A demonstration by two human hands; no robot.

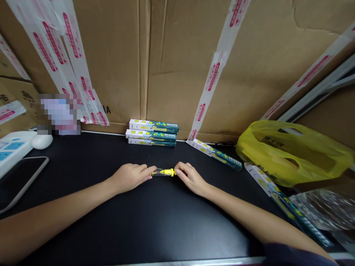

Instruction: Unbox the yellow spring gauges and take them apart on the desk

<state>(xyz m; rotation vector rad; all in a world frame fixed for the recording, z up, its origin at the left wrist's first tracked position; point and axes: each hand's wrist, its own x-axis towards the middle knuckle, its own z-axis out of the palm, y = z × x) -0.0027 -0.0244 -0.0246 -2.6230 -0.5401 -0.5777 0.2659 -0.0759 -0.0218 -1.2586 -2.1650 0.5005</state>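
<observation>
A small spring scale (165, 172), a clear tube with yellow parts, lies level between my two hands over the black table. My left hand (129, 178) pinches its left end between thumb and fingers. At the opposite end, the fingertips of my right hand (192, 179) are closed on the yellow tip, partly hiding it. Behind the hands, several narrow printed boxes (151, 137) with pictures of a yellow scale are piled against the cardboard. Another such box (217, 154) lies slantwise beyond my right hand.
At right are a yellow plastic bag (313, 147), clear plastic wrap (327, 208) and one more long box (288, 205) near my right forearm. A phone (22, 181) and a white power strip (16, 147) lie at left. Taped cardboard (177, 74) walls off the back of the table (166, 229).
</observation>
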